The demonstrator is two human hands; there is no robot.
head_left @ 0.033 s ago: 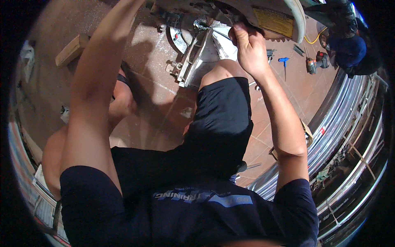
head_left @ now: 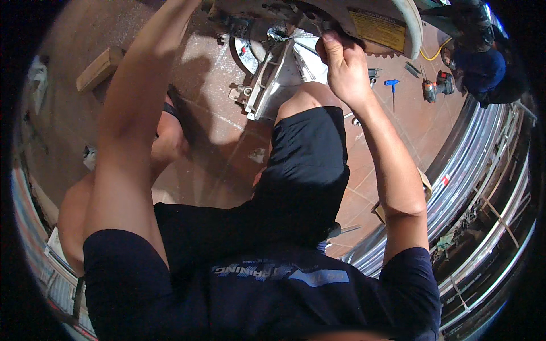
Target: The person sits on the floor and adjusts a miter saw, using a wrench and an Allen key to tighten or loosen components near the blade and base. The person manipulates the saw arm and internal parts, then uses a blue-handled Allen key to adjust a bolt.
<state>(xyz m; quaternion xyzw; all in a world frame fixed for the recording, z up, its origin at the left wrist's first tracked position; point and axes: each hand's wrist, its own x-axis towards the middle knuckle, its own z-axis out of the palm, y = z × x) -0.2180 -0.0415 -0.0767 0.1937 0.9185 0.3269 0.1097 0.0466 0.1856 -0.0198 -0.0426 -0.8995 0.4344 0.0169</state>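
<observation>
Probably heavy and rigid, the saw (head_left: 378, 29) far right of centre wants holding clear of its teeth (head_left: 382, 55); our right hand (head_left: 347, 65) curls at its near edge, pinch unclear; left hand unseen.

A drill (head_left: 438, 87) lay on the brown tile floor (head_left: 418, 133). Just left of the drill was a little tool with a blue handle (head_left: 391, 83). A yellow cord (head_left: 439, 54) curved just past the drill. Long shiny metal bars (head_left: 455, 170) lay on its near side, and a wood block (head_left: 99, 69) sat far to its left.
</observation>
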